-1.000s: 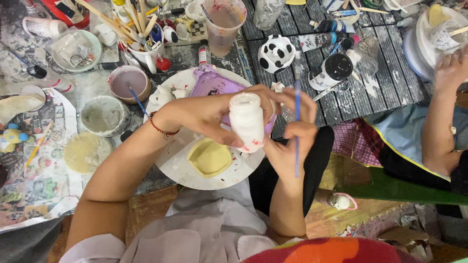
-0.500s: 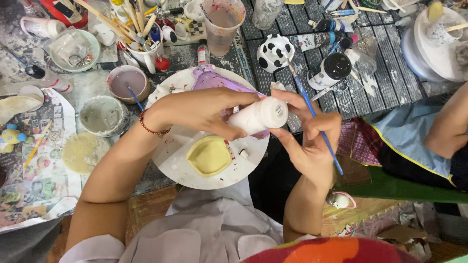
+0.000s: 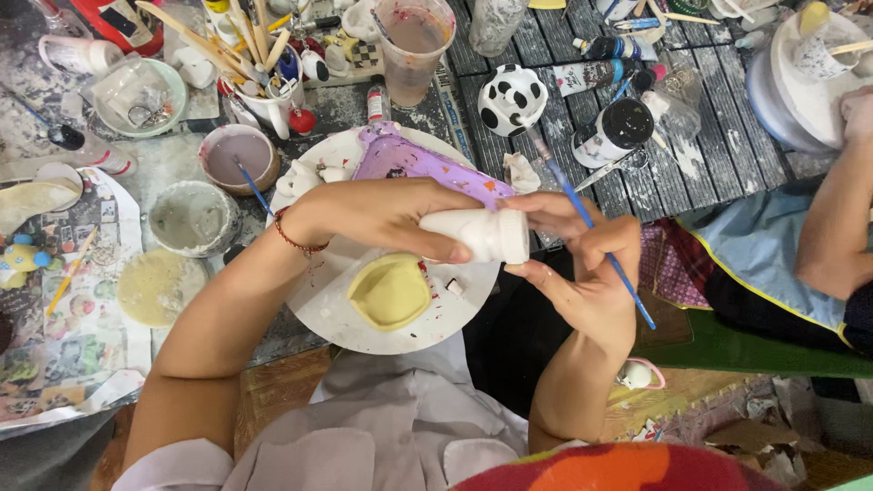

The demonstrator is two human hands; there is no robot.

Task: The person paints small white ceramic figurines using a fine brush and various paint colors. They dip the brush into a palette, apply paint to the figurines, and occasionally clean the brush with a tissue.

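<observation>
My left hand [image 3: 382, 218] grips a white plastic bottle [image 3: 477, 235], tipped on its side with its wide end pointing right. My right hand [image 3: 582, 264] is at that end, fingers touching it, and it also holds a thin blue paintbrush [image 3: 600, 245] slanting from upper left to lower right. Both hands hover over a round white plate [image 3: 346, 318] that carries a pale yellow clay piece [image 3: 391, 291] and a purple piece [image 3: 418, 164]. A red bracelet circles my left wrist.
A cow-spotted ceramic [image 3: 512, 98], a black-capped paint bottle [image 3: 618, 127], a cup of murky water [image 3: 411, 45], a jar of brushes [image 3: 259, 55] and small bowls [image 3: 191, 216] crowd the table. Another person's arm [image 3: 837, 209] reaches to a turntable [image 3: 800, 82] at right.
The bottle has gone from upright to lying on its side. My right hand with the brush has shifted right and now touches the bottle's wide end.
</observation>
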